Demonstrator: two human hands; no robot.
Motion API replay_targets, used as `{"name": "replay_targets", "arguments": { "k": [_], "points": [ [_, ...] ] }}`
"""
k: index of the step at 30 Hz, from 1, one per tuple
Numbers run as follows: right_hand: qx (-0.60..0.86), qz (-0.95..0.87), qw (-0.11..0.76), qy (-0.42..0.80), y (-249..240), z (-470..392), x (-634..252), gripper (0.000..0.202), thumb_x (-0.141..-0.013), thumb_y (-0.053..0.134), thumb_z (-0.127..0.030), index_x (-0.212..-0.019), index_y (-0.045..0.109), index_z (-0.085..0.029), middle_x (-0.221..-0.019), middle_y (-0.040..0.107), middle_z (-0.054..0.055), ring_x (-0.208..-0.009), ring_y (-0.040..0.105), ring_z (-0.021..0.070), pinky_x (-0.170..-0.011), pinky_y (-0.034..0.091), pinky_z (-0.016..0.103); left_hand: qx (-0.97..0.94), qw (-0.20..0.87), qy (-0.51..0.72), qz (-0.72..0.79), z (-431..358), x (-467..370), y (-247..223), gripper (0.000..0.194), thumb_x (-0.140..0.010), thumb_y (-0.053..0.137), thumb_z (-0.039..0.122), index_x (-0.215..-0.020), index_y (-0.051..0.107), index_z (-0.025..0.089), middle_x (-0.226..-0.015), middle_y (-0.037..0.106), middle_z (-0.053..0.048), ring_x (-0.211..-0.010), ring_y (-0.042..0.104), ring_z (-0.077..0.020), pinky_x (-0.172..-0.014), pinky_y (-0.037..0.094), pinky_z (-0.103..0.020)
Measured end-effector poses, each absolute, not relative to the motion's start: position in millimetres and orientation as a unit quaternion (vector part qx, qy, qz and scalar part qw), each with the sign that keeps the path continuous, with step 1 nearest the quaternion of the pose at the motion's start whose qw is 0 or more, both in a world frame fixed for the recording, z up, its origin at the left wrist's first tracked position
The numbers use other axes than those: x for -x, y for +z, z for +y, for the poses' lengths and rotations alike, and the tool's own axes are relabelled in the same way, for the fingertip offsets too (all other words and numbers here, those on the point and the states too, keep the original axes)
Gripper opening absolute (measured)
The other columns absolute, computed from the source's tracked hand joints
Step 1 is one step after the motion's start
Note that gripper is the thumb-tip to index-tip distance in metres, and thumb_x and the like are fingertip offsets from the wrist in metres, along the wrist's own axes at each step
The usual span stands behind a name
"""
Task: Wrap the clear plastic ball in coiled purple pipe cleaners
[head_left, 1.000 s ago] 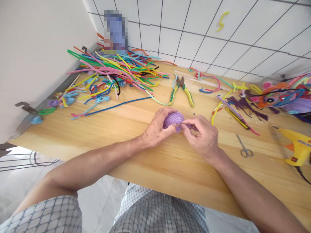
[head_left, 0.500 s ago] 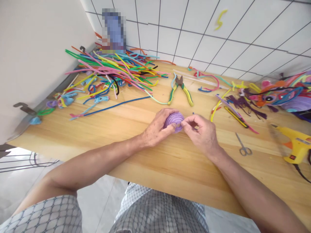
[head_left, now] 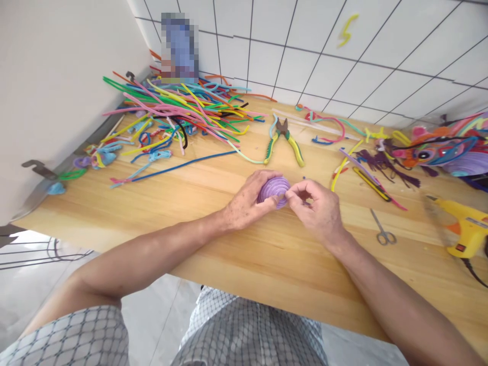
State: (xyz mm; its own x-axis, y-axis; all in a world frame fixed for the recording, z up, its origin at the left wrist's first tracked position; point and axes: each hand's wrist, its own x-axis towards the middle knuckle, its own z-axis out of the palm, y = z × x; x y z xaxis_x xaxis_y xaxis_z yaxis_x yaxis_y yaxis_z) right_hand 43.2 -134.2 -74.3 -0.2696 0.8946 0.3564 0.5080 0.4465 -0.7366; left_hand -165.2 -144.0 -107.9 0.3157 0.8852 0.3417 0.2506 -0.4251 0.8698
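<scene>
Fingers (head_left: 264, 176) either side of the purple ball (head_left: 275, 188)

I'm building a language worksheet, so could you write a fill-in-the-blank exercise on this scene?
1. The left hand cups a rounded piece coloured ____.
2. The pliers have green and ____ handles.
3. The scissors lie to the ____ of the right hand.
Missing words: purple; yellow; right.
</scene>
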Motion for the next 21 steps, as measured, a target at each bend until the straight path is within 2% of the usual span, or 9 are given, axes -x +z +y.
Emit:
{"name": "replay_targets", "arguments": {
  "k": [9, 13, 16, 18, 21],
  "points": [
    [0.47, -0.762, 0.381, 0.232, -72.2, -134.3, -43.6, 0.012, -0.09, 0.066, -0.028, -0.079, 0.068, -0.024, -0.07, 0.071, -0.001, -0.06, 0.06, 0.0132, -0.053, 0.046, 0.025, -0.725, 0.359, 0.429, 0.401, -145.1, 165.0, -108.1, 0.049, -0.102, 0.062, 0.045, -0.146, 0.057, 0.023, -0.147, 0.066, -0.014, -0.14, 0.061, -0.0306, -0.124, 0.048, -0.05],
    [0.465, -0.768, 0.381, 0.22, -73.7, -135.6, -44.5, 0.012, -0.092, 0.066, -0.027, -0.081, 0.067, -0.024, -0.071, 0.071, -0.001, -0.06, 0.061, 0.0134, -0.055, 0.049, 0.026, -0.73, 0.349, 0.433, 0.398, -143.5, 164.0, -108.3, 0.049, -0.101, 0.063, 0.043, -0.145, 0.058, 0.022, -0.147, 0.066, -0.014, -0.139, 0.061, -0.0315, -0.124, 0.048, -0.05],
    [0.449, -0.785, 0.389, 0.177, -72.6, -133.6, -48.9, 0.009, -0.094, 0.065, -0.026, -0.086, 0.067, -0.025, -0.078, 0.073, 0.0, -0.067, 0.066, 0.0159, -0.064, 0.055, 0.03, -0.723, 0.349, 0.437, 0.405, -141.4, 162.9, -109.2, 0.049, -0.101, 0.064, 0.044, -0.145, 0.059, 0.022, -0.146, 0.067, -0.014, -0.138, 0.062, -0.031, -0.123, 0.048, -0.05],
    [0.435, -0.796, 0.405, 0.116, -68.9, -130.1, -53.1, 0.003, -0.095, 0.067, -0.028, -0.092, 0.067, -0.026, -0.088, 0.076, 0.003, -0.08, 0.071, 0.0203, -0.075, 0.059, 0.036, -0.719, 0.353, 0.439, 0.407, -140.1, 162.8, -110.0, 0.049, -0.1, 0.064, 0.044, -0.144, 0.059, 0.022, -0.145, 0.067, -0.014, -0.137, 0.063, -0.0305, -0.123, 0.049, -0.05],
    [0.435, -0.79, 0.43, 0.026, -56.7, -125.9, -57.7, 0.01, -0.095, 0.07, -0.031, -0.103, 0.067, -0.027, -0.103, 0.078, 0.008, -0.1, 0.073, 0.0274, -0.091, 0.06, 0.047, -0.714, 0.361, 0.442, 0.406, -140.7, 163.5, -109.5, 0.05, -0.1, 0.065, 0.044, -0.143, 0.059, 0.02, -0.145, 0.067, -0.015, -0.136, 0.064, -0.0304, -0.121, 0.05, -0.049]
  ]
}}
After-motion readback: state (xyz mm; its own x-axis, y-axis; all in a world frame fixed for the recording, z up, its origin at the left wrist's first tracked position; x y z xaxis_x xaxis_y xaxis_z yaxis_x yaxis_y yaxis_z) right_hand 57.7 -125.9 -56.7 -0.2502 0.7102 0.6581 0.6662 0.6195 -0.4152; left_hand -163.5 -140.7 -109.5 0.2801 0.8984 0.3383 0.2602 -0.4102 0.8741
